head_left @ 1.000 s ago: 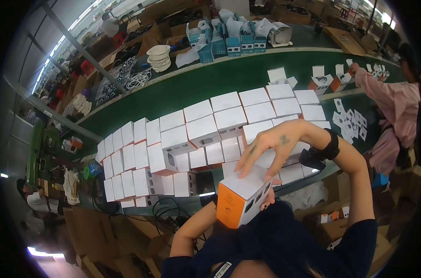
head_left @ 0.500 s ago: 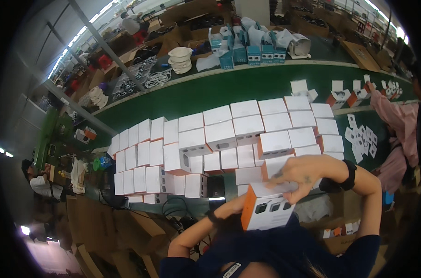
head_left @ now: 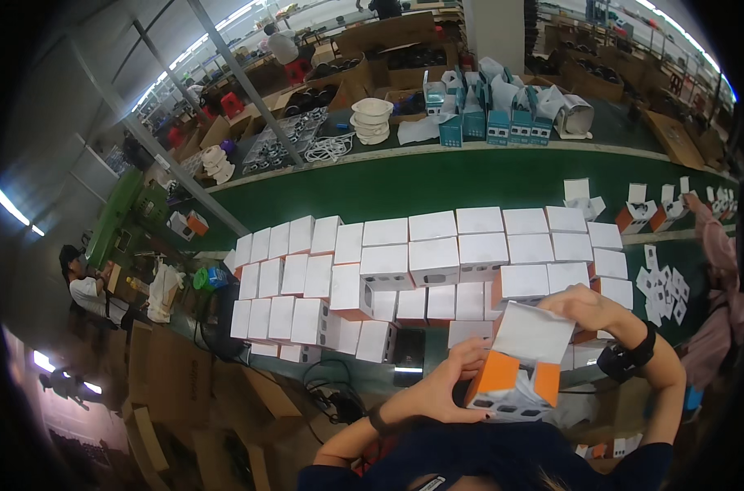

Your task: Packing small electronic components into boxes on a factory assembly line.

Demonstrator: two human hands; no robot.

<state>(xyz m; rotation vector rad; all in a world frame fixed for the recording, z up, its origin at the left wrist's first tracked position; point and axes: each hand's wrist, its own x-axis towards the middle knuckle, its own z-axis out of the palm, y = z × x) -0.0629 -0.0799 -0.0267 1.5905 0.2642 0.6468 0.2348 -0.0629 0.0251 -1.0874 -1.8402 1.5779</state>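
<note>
Carton (head_left: 519, 360) — white, orange-sided, both hands' grip

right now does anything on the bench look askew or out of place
Mostly tidy: the white boxes sit in neat rows. One box in the rows stands taller than its neighbours, its orange side showing. The left hand and right hand hold a white-and-orange box tilted.
</note>
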